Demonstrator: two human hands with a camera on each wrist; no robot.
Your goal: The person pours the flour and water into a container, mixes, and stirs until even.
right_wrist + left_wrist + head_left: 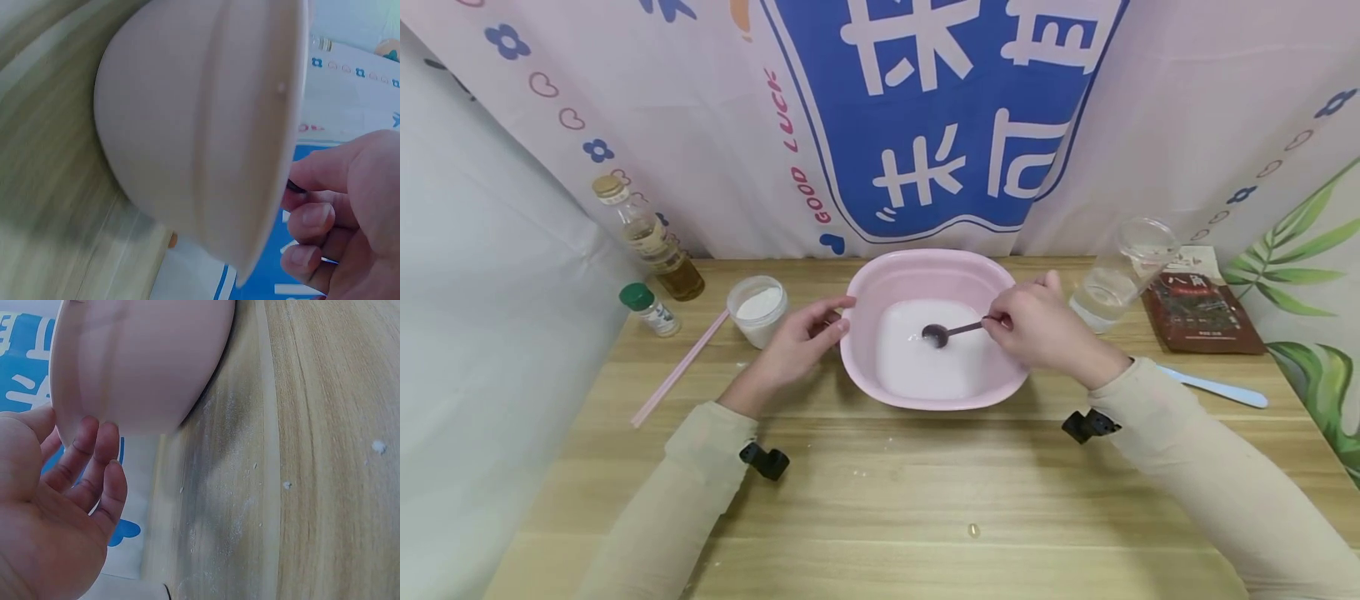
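Observation:
A pink plastic basin (936,403) stands on the table with a white, milky-looking mixture (910,367) in it. My left hand (805,337) holds the basin's left rim; in the left wrist view, the thumb is at the edge and the bent fingers (94,450) touch the outer wall. Over the right rim, my right hand (1045,329) pinches the handle of a small dark brown spoon (936,335), whose bowl is at the surface of the mixture. From the right wrist, the basin's wall hides most of the spoon, leaving only the handle's dark end (295,186) between the fingers.
Left of the basin are a tub of white powder (758,307), pink chopsticks (677,371), a green-capped shaker (651,309) and an oil bottle (658,250). On the right stand a clear cup of water (1105,292), a brown spice packet (1202,308) and a light-blue utensil (1221,388).

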